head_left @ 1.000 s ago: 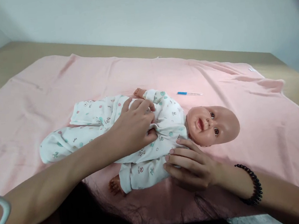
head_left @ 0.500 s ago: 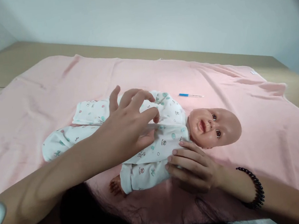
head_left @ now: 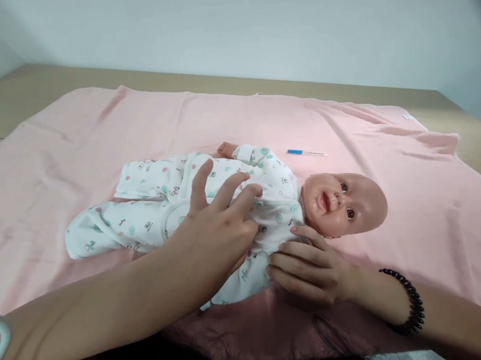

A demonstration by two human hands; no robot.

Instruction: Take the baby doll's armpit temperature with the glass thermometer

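A baby doll (head_left: 346, 202) lies on its back with its head to the right, dressed in a white printed jacket (head_left: 278, 213) and matching trousers (head_left: 114, 227). Over the chest, my left hand (head_left: 223, 225) pinches the jacket's near front between index finger and thumb, the thumb mostly hidden. Its other fingers are spread and raised. At the doll's near shoulder, my right hand (head_left: 309, 264) curls its fingers round the jacket; its thumb is out of sight. My left forearm covers the doll's near hand.
A thermometer (head_left: 306, 153) with a blue end lies beyond the doll's shoulder. Under everything spreads a pink blanket (head_left: 396, 186), wrinkled at the right, on a wooden table (head_left: 62, 78) against a pale wall. Dark hair blocks part of the near edge.
My left hand has come down and nearer to me, its index finger and thumb closing at the jacket front. The doll's far hand has come into view. My right hand has stayed in place.
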